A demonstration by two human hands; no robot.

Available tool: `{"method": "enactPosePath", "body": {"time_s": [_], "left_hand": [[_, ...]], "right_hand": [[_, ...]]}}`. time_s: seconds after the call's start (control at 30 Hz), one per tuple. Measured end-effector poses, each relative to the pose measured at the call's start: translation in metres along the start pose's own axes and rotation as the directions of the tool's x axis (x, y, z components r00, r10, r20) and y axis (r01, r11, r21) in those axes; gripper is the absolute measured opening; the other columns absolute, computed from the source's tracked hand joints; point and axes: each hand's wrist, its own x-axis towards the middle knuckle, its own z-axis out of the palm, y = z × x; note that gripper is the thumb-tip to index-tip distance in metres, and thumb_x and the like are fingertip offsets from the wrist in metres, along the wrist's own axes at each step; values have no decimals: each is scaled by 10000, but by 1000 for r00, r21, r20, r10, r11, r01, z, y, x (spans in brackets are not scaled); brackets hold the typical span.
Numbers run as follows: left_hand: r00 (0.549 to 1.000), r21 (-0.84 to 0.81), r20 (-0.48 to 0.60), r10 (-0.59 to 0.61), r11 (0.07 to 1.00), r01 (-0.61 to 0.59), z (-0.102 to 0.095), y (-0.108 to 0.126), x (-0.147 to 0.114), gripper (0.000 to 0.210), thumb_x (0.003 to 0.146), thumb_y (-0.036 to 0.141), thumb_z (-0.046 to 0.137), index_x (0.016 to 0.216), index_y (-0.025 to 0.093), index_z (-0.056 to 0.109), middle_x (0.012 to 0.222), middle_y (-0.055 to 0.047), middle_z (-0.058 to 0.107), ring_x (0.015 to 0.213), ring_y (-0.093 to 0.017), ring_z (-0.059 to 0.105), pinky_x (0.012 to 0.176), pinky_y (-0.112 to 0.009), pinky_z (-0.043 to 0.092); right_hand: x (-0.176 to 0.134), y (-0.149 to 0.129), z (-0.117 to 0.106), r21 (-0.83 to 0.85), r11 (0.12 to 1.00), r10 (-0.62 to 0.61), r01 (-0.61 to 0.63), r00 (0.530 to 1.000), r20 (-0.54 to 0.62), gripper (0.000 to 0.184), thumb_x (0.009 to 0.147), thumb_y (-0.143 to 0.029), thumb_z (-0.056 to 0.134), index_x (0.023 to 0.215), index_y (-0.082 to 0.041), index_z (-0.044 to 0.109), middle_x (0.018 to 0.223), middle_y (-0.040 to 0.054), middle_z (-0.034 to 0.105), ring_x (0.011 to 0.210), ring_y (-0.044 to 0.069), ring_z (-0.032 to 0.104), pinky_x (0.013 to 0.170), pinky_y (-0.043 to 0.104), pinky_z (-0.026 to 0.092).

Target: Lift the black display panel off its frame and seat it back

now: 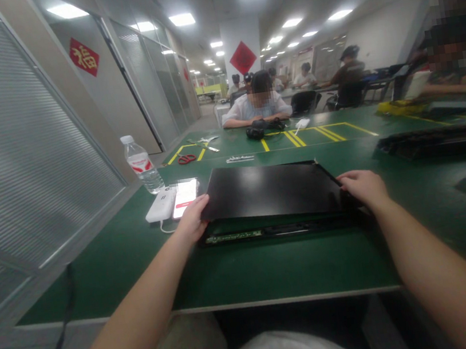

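A flat, glossy black screen panel (267, 190) spans the space between my hands, slightly tilted. My left hand (196, 219) pinches its left edge between thumb and fingers. At the right edge, my right hand (365, 187) is closed on the panel, its fingertips partly hidden behind it. Under the panel's near side lies a dark tray-like frame, with a strip of green circuit board (233, 237) showing along its front. The rest of that frame is covered by the panel.
Left of the panel are a lit phone (185, 197), a white power bank (161, 206) with a cable, and a water bottle (143, 165). Red-handled scissors (187, 159) lie beyond. Stacked dark panels (440, 142) sit at right. A person (256, 107) sits across the green table (298, 269).
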Motion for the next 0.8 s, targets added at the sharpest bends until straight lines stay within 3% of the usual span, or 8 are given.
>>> {"method": "enactPosePath", "body": {"time_s": [0.6, 0.8], "left_hand": [[1000, 4, 16, -21, 1000, 21, -2, 1, 1, 112, 877, 165, 891, 915, 185, 788, 883, -61, 856, 759, -193, 799, 700, -250, 636], [1000, 23, 29, -11, 1000, 10, -4, -2, 4, 160, 842, 206, 931, 927, 192, 797, 920, -71, 867, 857, -229, 830, 739, -265, 646]], "right_hand": [[2, 5, 3, -23, 999, -49, 49, 998, -28, 391, 863, -430, 691, 1136, -294, 936, 931, 107, 853, 888, 308, 803, 794, 387, 621], [-1, -2, 0, -142, 989, -46, 41, 998, -37, 376, 858, -397, 669, 1097, -295, 941, 965, 114, 858, 914, 326, 804, 803, 407, 611]]}}
